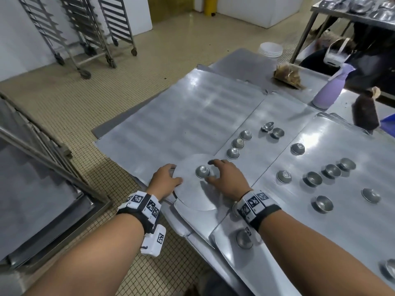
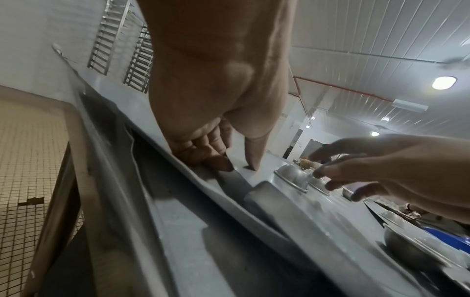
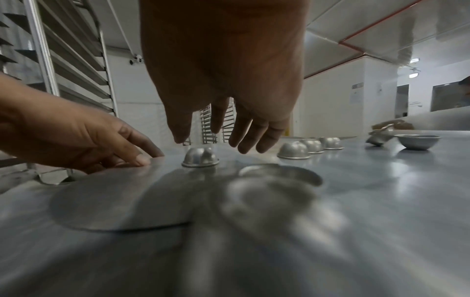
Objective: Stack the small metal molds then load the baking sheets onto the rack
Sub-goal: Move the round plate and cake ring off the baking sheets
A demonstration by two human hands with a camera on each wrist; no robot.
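A small domed metal mold [image 1: 202, 171] [image 3: 201, 156] [image 2: 291, 177] sits upside down on a round metal disc [image 1: 192, 195] [image 3: 114, 201] at the near edge of the left baking sheet [image 1: 192, 116]. My left hand [image 1: 175, 173] [image 2: 235, 165] pinches the disc's left rim, thumb on top and fingers curled underneath. My right hand [image 1: 211, 170] [image 3: 211, 144] hovers just above the mold with fingers spread, holding nothing. Three more upturned molds [image 1: 238, 143] stand in a row behind it. Several others are scattered over the right baking sheet [image 1: 352, 146].
A tray rack [image 1: 42, 157] stands close on my left, and more wheeled racks [image 1: 85, 28] line the far wall. At the table's far end are a purple spray bottle [image 1: 329, 90], a brush [image 1: 366, 112], stacked white bowls [image 1: 270, 49] and a seated person [image 1: 335, 54].
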